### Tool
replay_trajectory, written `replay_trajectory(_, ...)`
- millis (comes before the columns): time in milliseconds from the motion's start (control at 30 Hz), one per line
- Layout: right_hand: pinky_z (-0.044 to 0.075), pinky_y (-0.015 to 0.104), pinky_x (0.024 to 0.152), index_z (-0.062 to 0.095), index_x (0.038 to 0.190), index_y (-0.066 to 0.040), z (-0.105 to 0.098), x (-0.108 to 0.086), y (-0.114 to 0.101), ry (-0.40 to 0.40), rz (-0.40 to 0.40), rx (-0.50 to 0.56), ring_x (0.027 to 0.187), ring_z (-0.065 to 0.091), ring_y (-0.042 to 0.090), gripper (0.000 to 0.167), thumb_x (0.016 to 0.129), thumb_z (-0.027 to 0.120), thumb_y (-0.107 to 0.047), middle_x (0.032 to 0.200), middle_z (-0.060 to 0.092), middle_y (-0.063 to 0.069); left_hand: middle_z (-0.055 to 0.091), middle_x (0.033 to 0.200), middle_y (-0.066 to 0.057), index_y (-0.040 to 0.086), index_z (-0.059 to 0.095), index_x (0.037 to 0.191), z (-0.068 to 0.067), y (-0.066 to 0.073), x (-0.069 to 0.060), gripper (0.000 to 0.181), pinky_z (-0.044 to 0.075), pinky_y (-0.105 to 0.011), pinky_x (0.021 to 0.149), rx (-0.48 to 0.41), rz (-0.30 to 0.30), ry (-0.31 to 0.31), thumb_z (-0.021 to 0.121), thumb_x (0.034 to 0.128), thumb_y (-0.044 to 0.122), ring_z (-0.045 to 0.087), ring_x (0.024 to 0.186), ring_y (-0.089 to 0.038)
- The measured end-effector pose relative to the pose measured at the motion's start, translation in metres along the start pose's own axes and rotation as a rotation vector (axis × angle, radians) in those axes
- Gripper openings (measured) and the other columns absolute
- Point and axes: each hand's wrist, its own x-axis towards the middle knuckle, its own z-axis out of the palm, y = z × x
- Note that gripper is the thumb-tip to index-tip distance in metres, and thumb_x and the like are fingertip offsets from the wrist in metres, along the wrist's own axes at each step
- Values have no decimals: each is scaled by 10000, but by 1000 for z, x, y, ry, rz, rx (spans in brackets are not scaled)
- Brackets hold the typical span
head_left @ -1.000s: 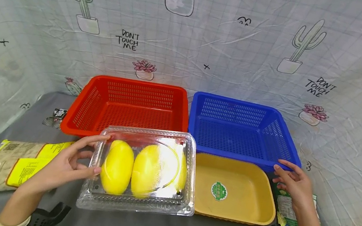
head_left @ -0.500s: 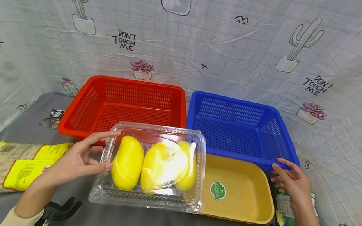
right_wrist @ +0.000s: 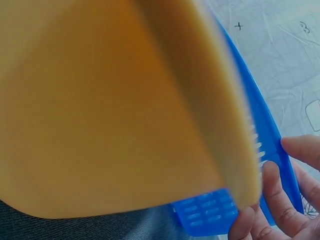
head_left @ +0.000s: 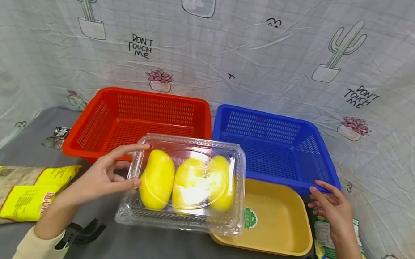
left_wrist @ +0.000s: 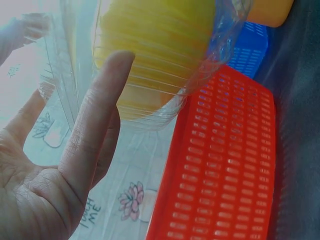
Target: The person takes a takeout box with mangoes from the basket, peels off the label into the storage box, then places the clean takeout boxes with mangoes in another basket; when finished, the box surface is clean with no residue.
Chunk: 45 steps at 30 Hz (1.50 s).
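A clear plastic clamshell box (head_left: pixel 180 220) holding three yellow mangoes (head_left: pixel 157 180) is up in front of the baskets, its large face tilted toward the head camera. My left hand (head_left: pixel 108 177) grips its left end, thumb on the near side and index finger near the upper corner. Close up in the left wrist view, the thumb (left_wrist: pixel 102 95) lies against the ribbed plastic over a mango (left_wrist: pixel 155 45). At the front right corner of the blue basket (head_left: pixel 265 177), my right hand (head_left: pixel 335 209) rests with loosely bent fingers, the fingertips at the rim.
A red basket (head_left: pixel 143 96) stands left of the blue one. In front of the blue basket lies a tan plastic tray (head_left: pixel 278 222) with a green sticker. A yellow-and-beige bag (head_left: pixel 14 194) is at left, and a green packet (head_left: pixel 326 239) lies under the right forearm.
My left hand has carried the mango box to the right and slightly upward, over more of the tan tray and blue basket's front. The right hand stays by the basket corner.
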Motion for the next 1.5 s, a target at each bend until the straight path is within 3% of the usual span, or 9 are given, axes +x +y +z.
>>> replay_trajectory(100,551,241,539,615,1151,-237,0,0,1,-11,-7,19,604,672,107,236,926,681,-210,765,712,-82,354,1382,-224,167,389,1467,2,-1,4,687,599,-369,690,9,8,1,675,872,-22,686,711,-407)
replay_trajectory(300,549,239,537,614,1153,-236,1,0,1,-12,-10,31,600,669,108,235,929,677,-205,759,709,-72,310,1469,-163,151,397,1460,8,-4,14,677,598,-378,677,22,45,18,686,870,-11,686,879,-282)
replay_trajectory(433,550,242,537,604,1160,-232,1,-1,1,-10,-7,24,603,669,109,243,929,677,-213,753,705,-68,315,1480,-149,147,409,1452,12,-6,21,670,598,-385,678,27,53,29,704,865,17,627,992,-323)
replay_trajectory(567,548,242,534,596,1167,-225,2,-2,2,-9,-12,27,604,668,107,248,932,673,-215,746,699,-77,326,1477,-146,145,410,1454,15,-5,32,679,597,-397,684,15,61,28,716,858,30,611,1004,-383)
replay_trajectory(767,548,249,533,587,1186,-206,3,-3,3,-17,-22,38,606,667,111,262,936,667,-218,760,705,-77,363,1450,-135,121,419,1448,22,-3,47,691,597,-407,674,-4,82,33,730,839,23,616,978,-363)
replay_trajectory(1067,549,243,540,578,1194,-213,2,-3,3,-6,-26,5,609,670,109,275,936,668,-234,756,700,-71,405,1279,-161,165,459,1431,30,-6,64,649,597,-349,684,28,73,83,711,843,50,585,889,-367)
replay_trajectory(1267,552,241,543,573,1203,-202,3,-3,2,-4,-25,3,613,672,107,289,934,670,-244,762,698,-81,412,1305,-159,205,461,1436,34,-3,75,664,590,-351,704,61,43,122,716,833,101,555,995,-399)
replay_trajectory(1500,552,236,543,575,1184,-214,4,-3,3,14,-26,-17,607,672,99,278,929,675,-264,757,695,-87,412,1343,-118,230,462,1437,43,3,91,650,570,-390,771,44,58,120,708,843,131,521,1040,-380)
